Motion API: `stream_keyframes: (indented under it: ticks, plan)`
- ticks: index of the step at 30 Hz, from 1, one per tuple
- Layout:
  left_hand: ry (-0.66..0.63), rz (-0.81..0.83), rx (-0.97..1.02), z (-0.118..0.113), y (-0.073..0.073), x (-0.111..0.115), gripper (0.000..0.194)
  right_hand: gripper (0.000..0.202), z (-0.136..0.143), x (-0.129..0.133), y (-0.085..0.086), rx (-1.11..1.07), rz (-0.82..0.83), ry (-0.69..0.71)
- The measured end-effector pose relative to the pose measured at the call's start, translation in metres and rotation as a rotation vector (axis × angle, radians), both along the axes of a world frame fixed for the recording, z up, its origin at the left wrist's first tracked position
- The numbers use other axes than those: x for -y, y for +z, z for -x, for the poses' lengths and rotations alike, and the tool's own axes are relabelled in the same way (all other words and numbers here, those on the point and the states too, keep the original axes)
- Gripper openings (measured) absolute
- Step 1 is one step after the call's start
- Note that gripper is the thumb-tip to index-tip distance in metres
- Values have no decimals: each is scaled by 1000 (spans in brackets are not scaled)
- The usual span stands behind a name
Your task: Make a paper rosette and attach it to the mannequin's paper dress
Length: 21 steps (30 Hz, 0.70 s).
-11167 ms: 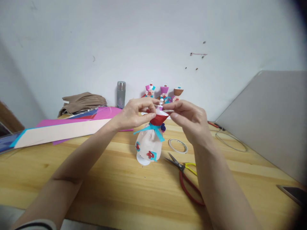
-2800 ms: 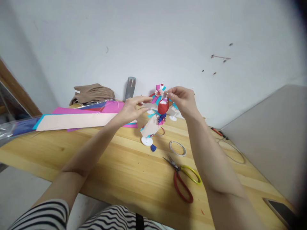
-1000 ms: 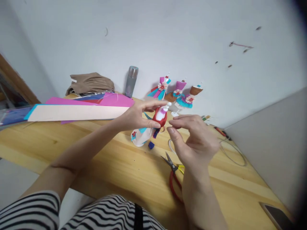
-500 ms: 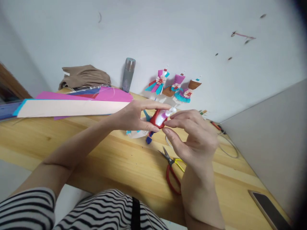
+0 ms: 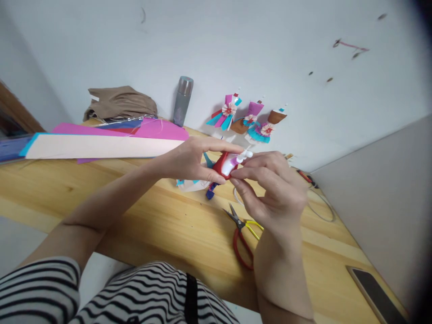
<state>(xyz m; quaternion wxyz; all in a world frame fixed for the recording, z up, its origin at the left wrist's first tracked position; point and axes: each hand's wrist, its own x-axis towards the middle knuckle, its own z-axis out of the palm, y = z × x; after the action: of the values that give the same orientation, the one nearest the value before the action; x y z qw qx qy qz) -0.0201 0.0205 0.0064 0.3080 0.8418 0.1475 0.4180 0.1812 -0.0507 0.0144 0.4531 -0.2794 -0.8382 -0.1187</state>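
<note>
A small red and white craft figure [image 5: 227, 166], with a purple band and a white knobbed end, is raised above the wooden table. My left hand [image 5: 192, 161] holds it from the left, thumb below and index finger along the top. On its right side, my right hand [image 5: 273, 186] pinches the red edge between thumb and fingers. Beneath the hands lie translucent material with blue pieces [image 5: 192, 185] and a dark blue piece [image 5: 210, 192]. Scissors with red handles [image 5: 240, 238] lie partly open by my right wrist, next to a yellow-handled tool [image 5: 253, 228].
Three paper dress figures [image 5: 250, 118] stand by the wall, right of a grey bottle [image 5: 183, 101]. Brown cloth [image 5: 121, 104] and long paper sheets [image 5: 101, 147] are at the left. A phone [image 5: 376, 290] lies at the lower right, a cable [image 5: 324, 218] farther back.
My right thumb and fingers have closed in on the red edge of the figure. The view has shifted slightly. My left hand keeps its hold.
</note>
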Motion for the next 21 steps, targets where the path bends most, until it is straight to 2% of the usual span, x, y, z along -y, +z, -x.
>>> stream_keyframes:
  ticks: [8,12,16,21]
  plan:
    - [13,-172,48,-2,-11,-7,55,21,0,0,1,-69,12,63]
    - [25,-165,41,-2,-11,-7,55,23,-2,-3,1,-47,17,33]
    - [15,-155,28,-3,-9,-5,55,22,-4,-2,2,-1,6,62]
    - [-35,-120,31,0,-8,-6,54,25,-20,-1,9,-97,67,106]
